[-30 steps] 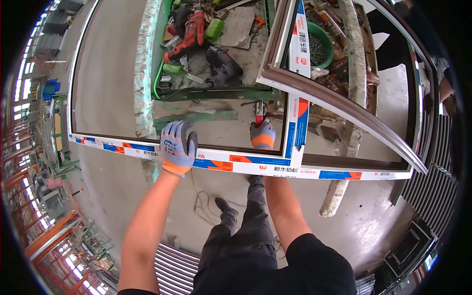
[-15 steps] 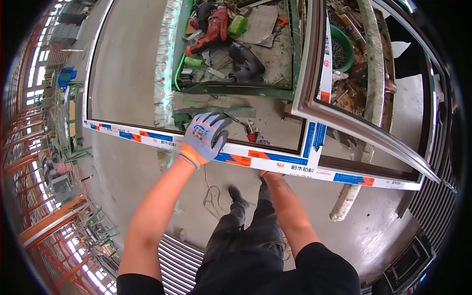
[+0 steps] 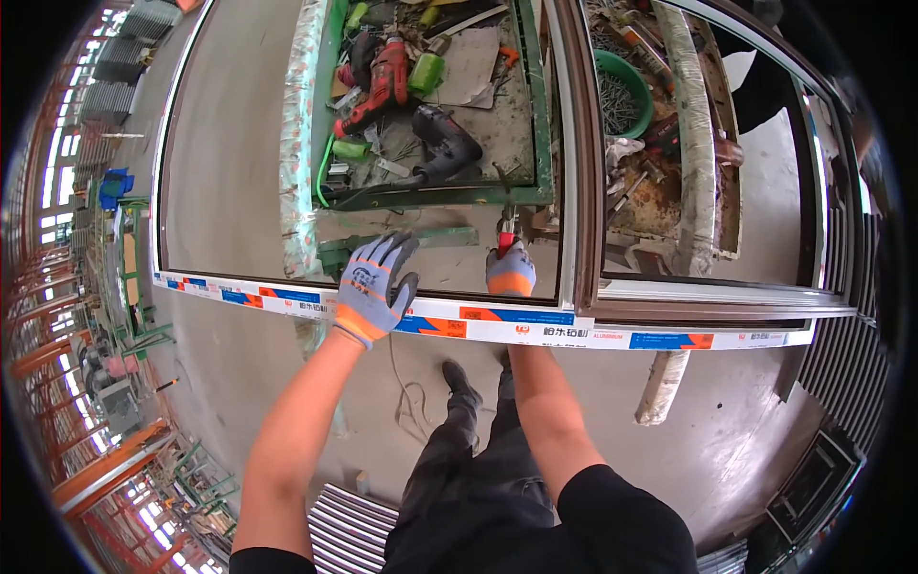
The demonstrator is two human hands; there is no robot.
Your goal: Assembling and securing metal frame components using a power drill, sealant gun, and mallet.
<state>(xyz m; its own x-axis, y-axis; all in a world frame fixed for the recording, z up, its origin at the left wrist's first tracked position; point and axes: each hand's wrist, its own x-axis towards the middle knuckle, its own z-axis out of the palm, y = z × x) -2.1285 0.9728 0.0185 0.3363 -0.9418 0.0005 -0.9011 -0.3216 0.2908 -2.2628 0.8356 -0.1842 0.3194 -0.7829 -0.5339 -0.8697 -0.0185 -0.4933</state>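
My left hand [image 3: 371, 285], in a grey and orange glove, lies on the near rail of a large window frame [image 3: 440, 320] with its fingers stretched out. The rail carries white, blue and orange protective film. My right hand [image 3: 513, 272], gloved alike, shows through the frame opening behind that rail, with my forearm passing beneath it. It is closed on a red-handled metal hand tool [image 3: 508, 234] that points away from me; its exact kind is unclear. To the right, a brown-edged sash [image 3: 708, 304] lies in the frame, its near edge along the rail.
Beneath the frame, a green workbench tray [image 3: 449, 195] holds a red power drill [image 3: 382, 84], a black power tool [image 3: 446, 142] and scraps. A green bowl [image 3: 620, 94] of screws stands farther right. Wrapped supports [image 3: 298, 163] bear the frame. A cord [image 3: 413, 407] lies on the floor.
The sash on the right has gone from tilted to lying level in the frame. My right hand has come into sight beyond the rail with the tool. My left hand stays on the rail.
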